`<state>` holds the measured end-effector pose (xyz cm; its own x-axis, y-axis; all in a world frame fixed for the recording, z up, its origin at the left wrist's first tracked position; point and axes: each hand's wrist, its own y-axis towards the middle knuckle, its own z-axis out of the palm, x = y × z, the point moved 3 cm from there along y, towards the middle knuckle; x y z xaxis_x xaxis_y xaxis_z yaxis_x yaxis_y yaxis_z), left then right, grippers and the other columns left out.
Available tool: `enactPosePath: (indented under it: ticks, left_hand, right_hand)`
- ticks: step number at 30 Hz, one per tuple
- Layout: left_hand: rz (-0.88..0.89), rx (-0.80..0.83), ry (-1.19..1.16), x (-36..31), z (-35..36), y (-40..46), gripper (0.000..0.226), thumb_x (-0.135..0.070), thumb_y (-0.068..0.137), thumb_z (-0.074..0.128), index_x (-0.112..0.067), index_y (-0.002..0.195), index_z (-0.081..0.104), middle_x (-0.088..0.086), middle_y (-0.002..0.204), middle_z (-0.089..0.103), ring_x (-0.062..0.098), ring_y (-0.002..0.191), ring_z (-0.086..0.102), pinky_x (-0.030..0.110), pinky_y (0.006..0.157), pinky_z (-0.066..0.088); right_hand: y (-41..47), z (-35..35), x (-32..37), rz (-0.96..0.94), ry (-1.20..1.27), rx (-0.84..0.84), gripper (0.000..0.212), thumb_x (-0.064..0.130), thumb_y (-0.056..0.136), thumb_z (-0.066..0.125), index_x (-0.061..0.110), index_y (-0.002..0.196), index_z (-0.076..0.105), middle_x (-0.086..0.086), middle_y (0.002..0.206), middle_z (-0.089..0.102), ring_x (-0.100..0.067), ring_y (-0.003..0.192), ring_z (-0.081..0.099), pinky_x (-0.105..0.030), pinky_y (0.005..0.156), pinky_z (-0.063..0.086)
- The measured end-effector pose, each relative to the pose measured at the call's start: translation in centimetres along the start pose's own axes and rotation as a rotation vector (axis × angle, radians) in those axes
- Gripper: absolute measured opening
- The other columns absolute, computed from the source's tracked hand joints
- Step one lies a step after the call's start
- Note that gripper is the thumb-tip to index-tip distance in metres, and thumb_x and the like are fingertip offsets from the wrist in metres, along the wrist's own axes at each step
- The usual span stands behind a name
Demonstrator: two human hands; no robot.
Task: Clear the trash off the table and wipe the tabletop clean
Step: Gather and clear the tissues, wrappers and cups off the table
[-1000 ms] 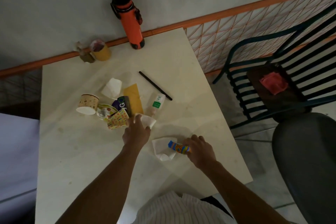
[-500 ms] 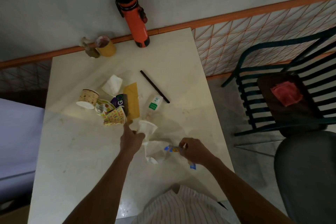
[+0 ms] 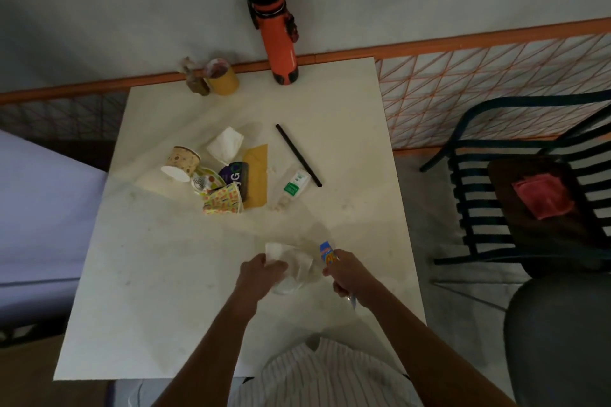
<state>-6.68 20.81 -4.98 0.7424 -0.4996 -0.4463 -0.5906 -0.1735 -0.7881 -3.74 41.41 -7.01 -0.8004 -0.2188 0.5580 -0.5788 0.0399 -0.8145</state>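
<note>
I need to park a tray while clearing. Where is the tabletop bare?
Bare: the near left part of the table, beside the left hand, and the far right corner past the black straw. Crowded: the cup and wrapper pile mid-table.

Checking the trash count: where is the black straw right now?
In the head view the black straw lies diagonally on the table, right of centre, beside the small white sachet.

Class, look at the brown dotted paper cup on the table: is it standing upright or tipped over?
Tipped over. The brown dotted paper cup lies on its side on the table, its white open mouth facing the camera.
</note>
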Motion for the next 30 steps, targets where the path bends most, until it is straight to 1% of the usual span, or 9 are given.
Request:
enactPosePath:
  ticks: [5,8,11,14,17,19,24,26,30]
  left_hand:
    - [0.002,-0.004,-0.067,0.6,0.8,-0.6,0.042,-0.031,0.084,0.077,-0.026,0.121,0.058,0.009,0.121,0.060,0.024,0.093,0.062,0.033,0.060,0.056]
    - [0.035,-0.017,-0.022,0.2,0.8,-0.3,0.063,-0.030,0.081,0.078,-0.024,0.137,0.049,0.010,0.128,0.054,0.029,0.103,0.061,0.032,0.052,0.056]
    - [0.056,-0.011,-0.061,0.6,0.1,0.8,0.077,-0.029,0.080,0.081,-0.029,0.143,0.037,0.007,0.129,0.052,0.029,0.109,0.056,0.038,0.069,0.059]
    - [0.082,0.032,-0.083,2.6,0.3,4.6,0.079,-0.049,0.060,0.094,-0.030,0.127,0.054,0.008,0.120,0.068,0.026,0.101,0.069,0.045,0.073,0.062]
    - [0.149,0.105,-0.162,0.5,-2.6,2.4,0.038,-0.031,0.068,0.087,-0.024,0.103,0.074,0.006,0.093,0.078,0.021,0.082,0.075,0.034,0.064,0.057]
    - [0.181,0.139,-0.217,-0.4,-4.4,1.2,0.018,-0.012,0.081,0.078,-0.019,0.098,0.076,0.009,0.089,0.078,0.025,0.081,0.075,0.034,0.062,0.056]
    - [0.109,0.092,-0.342,1.1,-9.5,3.1,0.025,0.002,0.079,0.076,-0.018,0.094,0.075,0.005,0.087,0.077,0.025,0.082,0.072,0.032,0.065,0.057]
    - [0.126,0.065,-0.382,1.6,-11.5,3.9,0.026,0.002,0.074,0.076,-0.015,0.093,0.074,0.008,0.087,0.077,0.028,0.084,0.072,0.036,0.070,0.057]
    - [0.144,0.050,-0.454,2.7,-15.4,5.4,0.057,-0.019,0.046,0.076,-0.010,0.102,0.072,0.016,0.094,0.076,0.032,0.087,0.071,0.042,0.075,0.056]
  right_hand:
    - [-0.9,2.3,0.7,0.020,0.005,0.085,0.016,0.011,0.096,0.047,0.000,0.103,0.056,-0.011,0.061,0.051,-0.008,0.028,0.044,-0.019,0.038,0.034]
    - [-0.7,3.1,1.2,0.018,0.008,0.069,0.026,0.012,0.097,0.042,-0.004,0.113,0.055,-0.012,0.060,0.053,-0.008,0.030,0.046,-0.020,0.039,0.037]
    - [-0.8,4.2,1.9,0.001,-0.008,0.029,0.026,0.016,0.098,0.039,0.000,0.110,0.055,-0.011,0.060,0.055,-0.010,0.033,0.049,-0.021,0.040,0.038]
    - [-0.7,4.6,2.2,-0.016,0.006,0.002,0.027,0.021,0.100,0.039,0.001,0.111,0.054,-0.011,0.068,0.057,-0.013,0.039,0.053,-0.023,0.041,0.039]
    - [-0.7,6.0,3.6,-0.025,0.027,-0.027,0.026,0.020,0.100,0.039,0.005,0.117,0.053,-0.016,0.085,0.063,-0.015,0.042,0.054,-0.024,0.041,0.039]
    - [-0.5,7.0,4.7,-0.032,0.019,-0.033,0.026,0.021,0.101,0.037,0.008,0.117,0.053,-0.016,0.101,0.066,-0.017,0.044,0.055,-0.024,0.040,0.039]
    - [1.7,9.3,8.0,-0.047,-0.020,-0.133,0.026,0.018,0.094,0.044,0.016,0.118,0.056,-0.008,0.102,0.068,-0.018,0.045,0.054,-0.022,0.040,0.039]
    - [2.5,10.0,9.9,-0.097,-0.082,-0.197,0.025,0.023,0.091,0.052,0.017,0.114,0.059,-0.008,0.096,0.067,-0.024,0.059,0.060,-0.029,0.051,0.048]
    - [4.3,12.2,14.0,-0.260,-0.328,-0.298,0.053,0.037,0.084,0.069,0.018,0.131,0.052,-0.011,0.123,0.057,-0.033,0.112,0.058,-0.037,0.089,0.044]
